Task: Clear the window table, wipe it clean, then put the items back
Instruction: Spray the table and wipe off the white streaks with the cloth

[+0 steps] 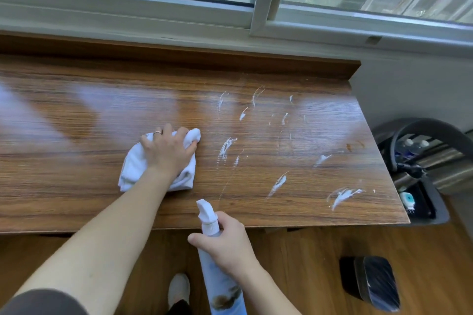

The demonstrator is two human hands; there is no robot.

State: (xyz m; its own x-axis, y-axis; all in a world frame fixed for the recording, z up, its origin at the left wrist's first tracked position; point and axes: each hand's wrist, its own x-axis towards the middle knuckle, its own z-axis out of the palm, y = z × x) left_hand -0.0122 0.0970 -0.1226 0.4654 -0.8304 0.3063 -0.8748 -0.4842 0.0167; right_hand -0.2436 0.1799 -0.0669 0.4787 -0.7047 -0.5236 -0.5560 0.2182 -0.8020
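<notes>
A wooden window table [76, 115] runs under the window. My left hand [167, 149] presses down on a crumpled white cloth [133, 169] near the table's middle, fingers curled over its top edge. White foam streaks [277, 184] are scattered over the right half of the tabletop. My right hand [227, 243] grips a pale spray bottle [216, 271] by its neck, just off the table's front edge, with the white nozzle pointing toward the table.
A black bin or basket [422, 202] with bottles and small items stands on the floor past the table's right end. A dark box-like object [371, 281] sits on the wooden floor at lower right. My white shoe [179, 289] shows below.
</notes>
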